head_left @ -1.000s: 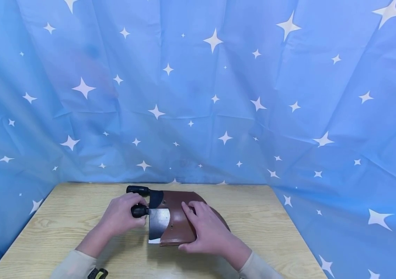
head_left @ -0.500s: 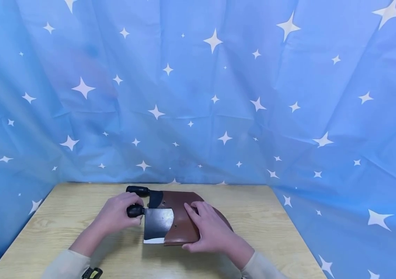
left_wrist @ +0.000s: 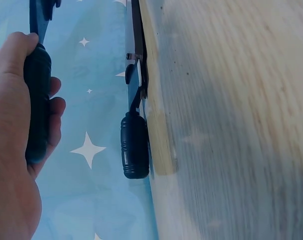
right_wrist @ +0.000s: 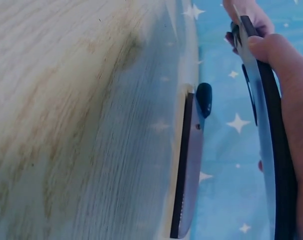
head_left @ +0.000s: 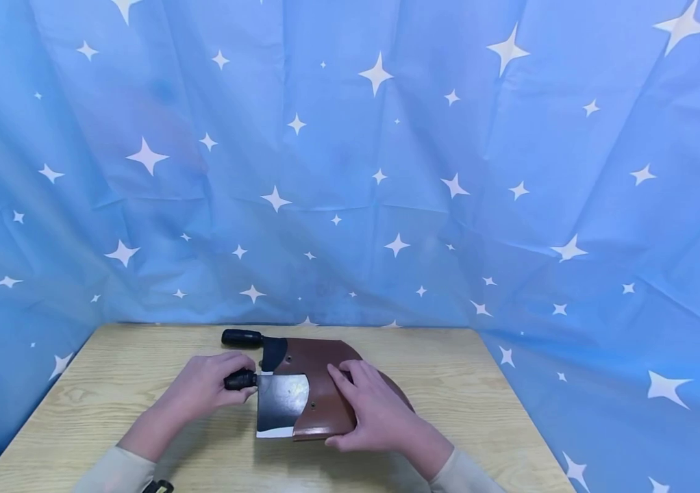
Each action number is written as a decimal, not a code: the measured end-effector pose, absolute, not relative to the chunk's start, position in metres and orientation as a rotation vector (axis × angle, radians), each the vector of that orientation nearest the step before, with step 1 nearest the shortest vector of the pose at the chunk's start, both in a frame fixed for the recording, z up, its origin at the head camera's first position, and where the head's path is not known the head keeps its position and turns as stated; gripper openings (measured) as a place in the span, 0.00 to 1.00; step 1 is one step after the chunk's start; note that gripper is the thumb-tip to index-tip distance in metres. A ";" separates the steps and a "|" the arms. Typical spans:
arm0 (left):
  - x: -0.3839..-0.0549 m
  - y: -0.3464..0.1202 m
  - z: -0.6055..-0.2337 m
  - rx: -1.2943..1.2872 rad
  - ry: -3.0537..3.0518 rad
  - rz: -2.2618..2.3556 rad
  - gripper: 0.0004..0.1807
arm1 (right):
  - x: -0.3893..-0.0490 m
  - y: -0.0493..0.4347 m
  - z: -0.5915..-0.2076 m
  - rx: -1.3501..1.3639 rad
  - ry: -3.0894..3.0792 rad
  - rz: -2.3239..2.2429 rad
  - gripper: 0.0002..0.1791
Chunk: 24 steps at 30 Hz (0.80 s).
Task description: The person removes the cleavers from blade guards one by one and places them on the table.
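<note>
My left hand (head_left: pixel 198 387) grips the black handle (left_wrist: pixel 37 105) of a broad-bladed cleaver (head_left: pixel 282 400), fingers curled round it and thumb near the blade. Part of the dark metal blade shows, with a pale strip along its lower edge. The rest is hidden inside a brown sheath (head_left: pixel 316 424), which my right hand (head_left: pixel 381 411) holds from its far end. Both wrist views show this cleaver and sheath raised off the table. Behind them a second cleaver (head_left: pixel 242 337) lies on the table in a similar brown sheath (head_left: pixel 309 350), its black handle pointing left; neither hand appears to touch it.
The light wooden table (head_left: pixel 473 383) ends at a blue curtain (head_left: pixel 350 171) printed with white stars, which hangs behind and at both sides. A dark band (head_left: pixel 159 486) is at my left wrist.
More of the blade shows outside the sheath than one second ago. My left hand has shifted slightly left, and my right hand with the sheath slightly right. The second cleaver lies still.
</note>
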<state>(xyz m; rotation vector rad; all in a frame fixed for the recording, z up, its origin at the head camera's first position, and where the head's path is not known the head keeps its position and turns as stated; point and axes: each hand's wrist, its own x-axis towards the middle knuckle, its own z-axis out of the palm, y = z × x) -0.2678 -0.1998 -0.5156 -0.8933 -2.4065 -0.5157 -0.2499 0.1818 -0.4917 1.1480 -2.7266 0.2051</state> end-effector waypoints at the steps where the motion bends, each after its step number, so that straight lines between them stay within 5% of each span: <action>1: -0.268 -0.200 -0.516 -0.898 -2.399 -0.534 0.18 | -0.249 0.182 -0.492 1.151 -2.723 0.206 0.70; 24: -0.265 -0.207 -0.511 -0.797 -2.423 -0.604 0.19 | -0.250 0.190 -0.494 1.130 -2.733 0.269 0.69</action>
